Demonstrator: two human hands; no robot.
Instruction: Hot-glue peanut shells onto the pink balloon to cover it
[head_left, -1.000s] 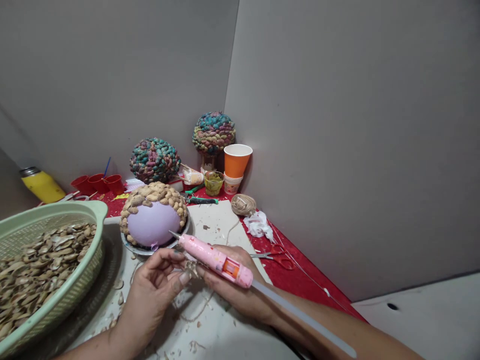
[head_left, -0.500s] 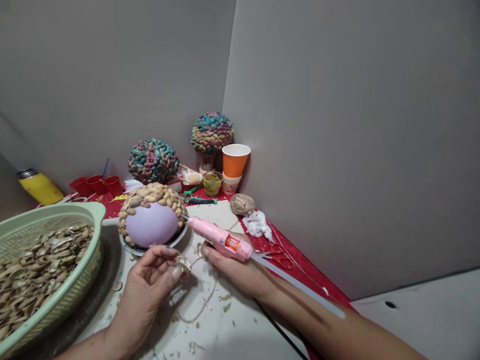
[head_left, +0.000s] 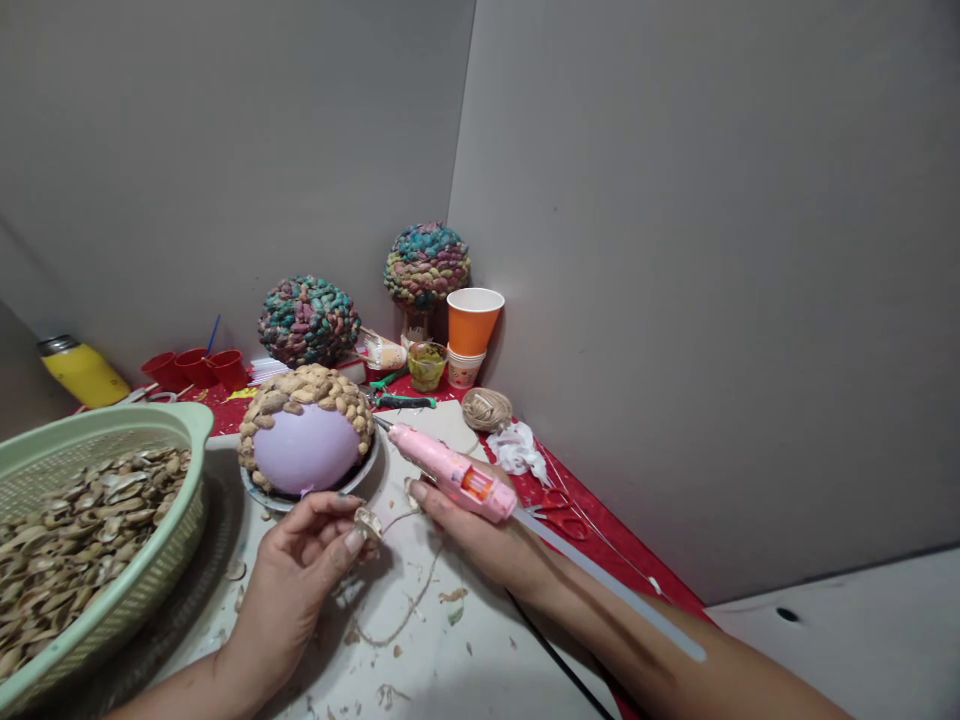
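A peanut shell [head_left: 367, 524] is pinched between the thumb and fingers of my left hand [head_left: 306, 560], in front of the balloon. My right hand [head_left: 480, 530] grips a pink glue gun [head_left: 450, 470], its nozzle pointing up and left beside the balloon's right edge. A long translucent glue stick [head_left: 615, 590] extends from the gun's back over my forearm. The lilac balloon [head_left: 306, 450] rests in a shallow dish [head_left: 367, 470], with peanut shells [head_left: 307, 385] covering its top and sides and its front bare.
At the left, a green basket [head_left: 196, 430] holds many shells. Behind stand two coloured shell-covered balls [head_left: 309, 320], red cups [head_left: 229, 370], an orange cup [head_left: 474, 325] and a yellow bottle [head_left: 86, 375]. Twine [head_left: 487, 410], white tissue [head_left: 517, 450] and red scissors [head_left: 562, 515] lie at the right.
My right hand has drawn the glue gun slightly right and down, so its nozzle is farther from the balloon's shells. My left hand keeps its pinch on the shell, almost unmoved.
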